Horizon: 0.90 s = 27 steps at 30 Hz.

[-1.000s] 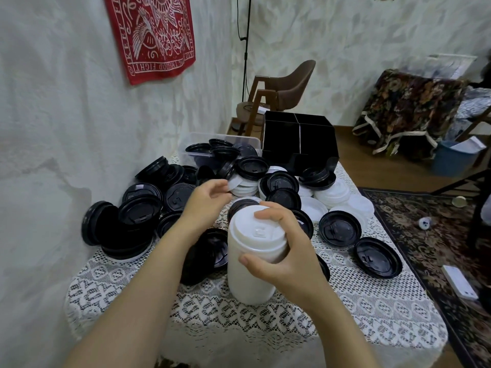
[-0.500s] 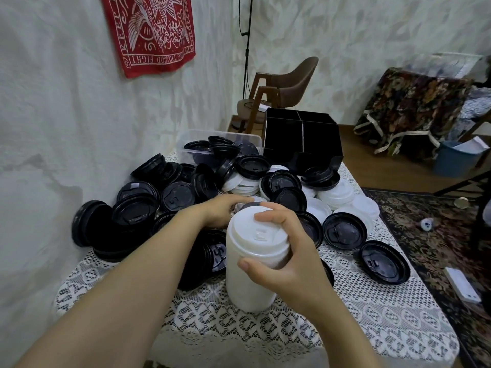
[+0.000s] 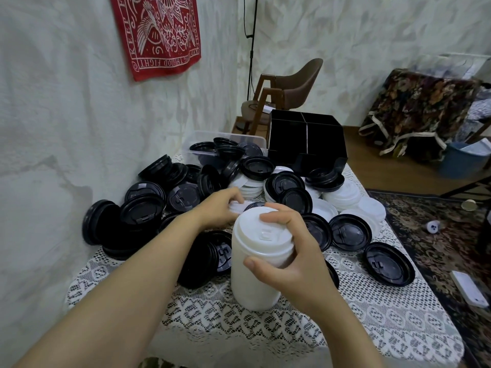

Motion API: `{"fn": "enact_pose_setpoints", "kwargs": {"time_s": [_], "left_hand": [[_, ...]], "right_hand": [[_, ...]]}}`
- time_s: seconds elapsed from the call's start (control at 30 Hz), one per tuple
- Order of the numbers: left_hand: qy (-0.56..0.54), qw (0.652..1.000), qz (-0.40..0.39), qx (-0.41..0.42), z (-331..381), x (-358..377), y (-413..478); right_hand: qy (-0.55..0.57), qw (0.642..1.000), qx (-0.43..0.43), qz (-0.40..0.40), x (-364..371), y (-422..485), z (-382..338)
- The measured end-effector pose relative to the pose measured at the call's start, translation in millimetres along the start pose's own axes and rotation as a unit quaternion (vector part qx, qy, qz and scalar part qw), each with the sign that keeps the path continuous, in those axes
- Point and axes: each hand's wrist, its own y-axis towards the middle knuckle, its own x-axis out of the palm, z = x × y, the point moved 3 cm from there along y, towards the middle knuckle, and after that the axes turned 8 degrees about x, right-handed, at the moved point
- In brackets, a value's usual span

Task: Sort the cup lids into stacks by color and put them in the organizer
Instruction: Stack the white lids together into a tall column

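Right hand (image 3: 289, 261) grips the tall white lid stack (image 3: 252, 282) standing on the surface (image 3: 372, 314); left hand (image 3: 220, 208) pinches a loose white lid (image 3: 237, 207) just behind it; judged light, flexible, slippery: hold rims.

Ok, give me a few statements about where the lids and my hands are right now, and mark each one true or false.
1. The right hand grips the tall stack of white lids. True.
2. The left hand holds a black lid. False: its fingers pinch a white lid.
3. The black organizer holds white stacks. False: no white lids show inside it.
4. Black lids lie in the clear bin. True.
5. The tablecloth is plain red. False: it is white lace.
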Motion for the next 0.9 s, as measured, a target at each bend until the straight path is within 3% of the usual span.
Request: {"fn": "enact_pose_setpoints", "kwargs": {"time_s": [0.2, 0.37, 0.6, 0.8, 0.9], "left_hand": [[0.135, 0.988, 0.063, 0.043, -8, -21, -22], [0.211, 0.975, 0.054, 0.037, -10, -34, -45], [0.158, 0.979, 0.061, 0.115, -18, -37, -66], [0.077, 0.989, 0.100, 0.082, -7, -45, -82], [0.112, 0.991, 0.045, 0.057, -6, -48, -90]], "right_hand": [[-0.004, 1.000, 0.009, 0.001, 0, -1, -1], [-0.001, 1.000, 0.012, 0.003, 1, -2, -2], [0.004, 1.000, 0.011, 0.008, 2, -2, -1], [0.000, 1.000, 0.012, 0.011, 2, -2, -2], [0.001, 1.000, 0.010, 0.011, 2, -2, -2]]}}
